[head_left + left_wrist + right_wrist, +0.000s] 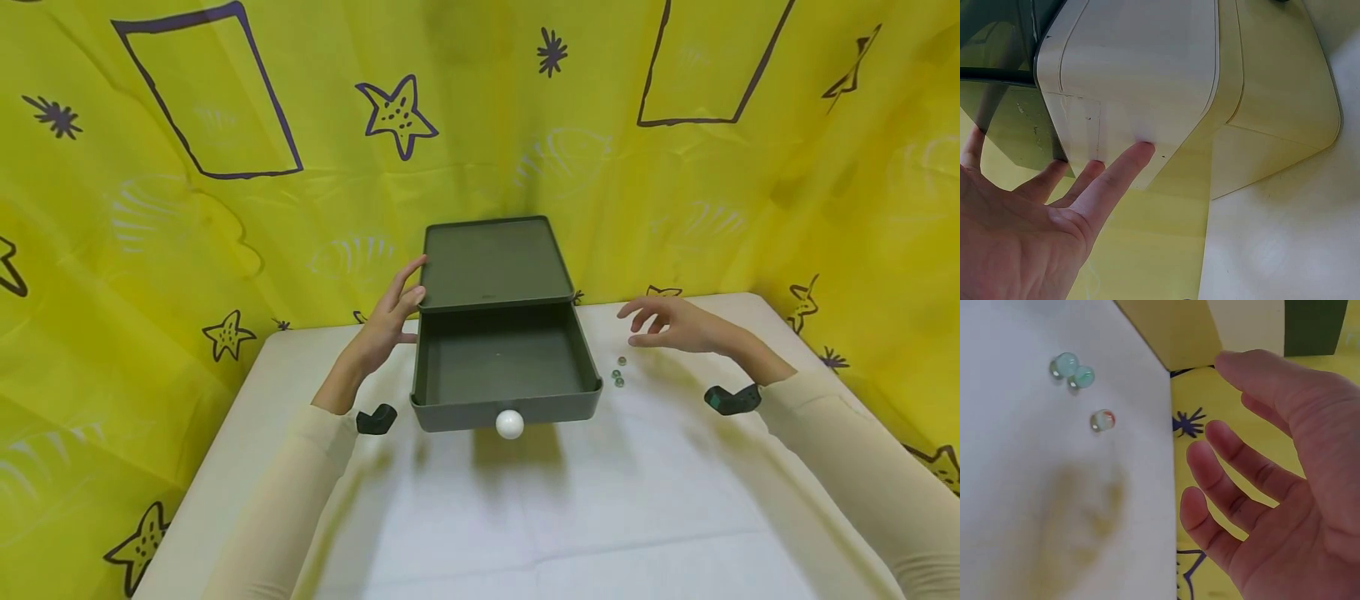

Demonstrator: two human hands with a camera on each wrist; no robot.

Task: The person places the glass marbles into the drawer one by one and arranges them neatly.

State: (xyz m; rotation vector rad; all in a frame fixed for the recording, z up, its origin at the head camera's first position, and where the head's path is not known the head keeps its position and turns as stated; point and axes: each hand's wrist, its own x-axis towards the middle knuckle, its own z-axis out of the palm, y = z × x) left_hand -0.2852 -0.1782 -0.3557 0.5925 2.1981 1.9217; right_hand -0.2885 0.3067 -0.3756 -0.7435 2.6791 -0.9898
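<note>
1. See, at the middle of the head view, a rectangular box (495,262) with a rimmed, dark grey-green top, and, on its six o'clock side, a pulled-out drawer (453,415) of similar colour, fronted by a round white knob (510,424).
2. Find three small round glass marbles (617,374) on the white bench (637,517), at three o'clock from the drawer; in the right wrist view, make out two pale green ones side by side, apparently touching, and near them a clear one with a red streak.
3. At nine to ten o'clock on the box, note the left grip (384,323), fingers spread apart, fingertips against the pale side panel (1141,62).
4. At two o'clock from the marbles, note the right grip (670,325), loosely curved, thumb and fingertips apart, above the bench and not touching the marbles.
5. Count as obstacles the drawer's three o'clock wall, between marbles and drawer interior, and the box, between both grips.
6. At each cream sleeve's (307,492) cuff, see a black device (375,419).
7. On the bench, notice rounded far corners, faint creases toward six o'clock, and yellowish shadows.
8. From nine o'clock through twelve to three, see a bright yellow curtain (480,50) printed with purple-outlined starfish and rectangles.
</note>
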